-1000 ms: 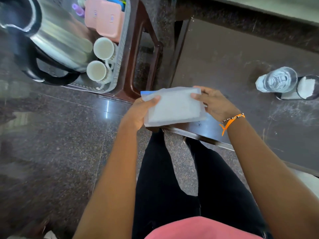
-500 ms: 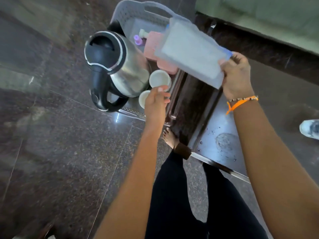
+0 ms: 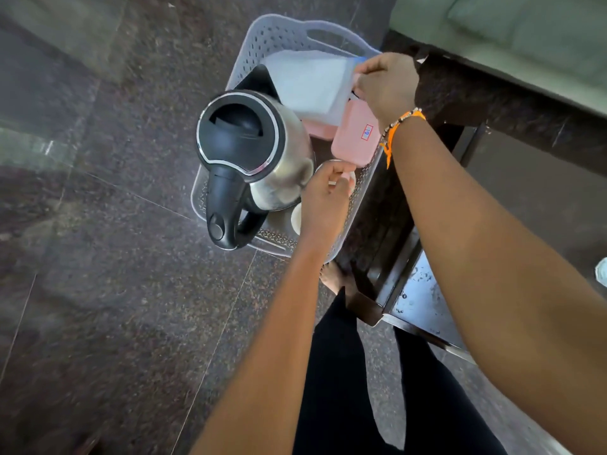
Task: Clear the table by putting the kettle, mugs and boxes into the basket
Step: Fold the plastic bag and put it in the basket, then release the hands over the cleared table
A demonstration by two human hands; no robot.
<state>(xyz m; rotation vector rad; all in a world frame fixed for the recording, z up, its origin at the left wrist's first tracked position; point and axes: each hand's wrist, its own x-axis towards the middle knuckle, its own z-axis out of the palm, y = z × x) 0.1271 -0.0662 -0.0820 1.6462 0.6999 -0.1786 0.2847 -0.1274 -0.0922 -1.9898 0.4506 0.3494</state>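
A grey perforated basket [image 3: 262, 37] sits on a dark wooden stool beside the table. Inside it stands a steel kettle [image 3: 253, 159] with a black lid and handle. My right hand [image 3: 386, 87] grips the edge of a flat translucent white box [image 3: 308, 83] and holds it over the basket's far end, above a pink box [image 3: 356, 136]. My left hand [image 3: 325, 200] reaches into the basket and its fingers curl on the rim of a white mug [image 3: 349, 177]. A second white mug [image 3: 295, 218] shows partly beside that hand.
The dark table [image 3: 532, 198] runs along the right, its metal-edged corner [image 3: 420, 300] near my legs. A clear bottle [image 3: 601, 272] peeks in at the right edge. Polished granite floor [image 3: 115, 257] spreads to the left. A green cushion [image 3: 525, 27] lies at top right.
My right hand has carried the white box from the table over into the basket. My left hand let go of the box and went down to the mugs.
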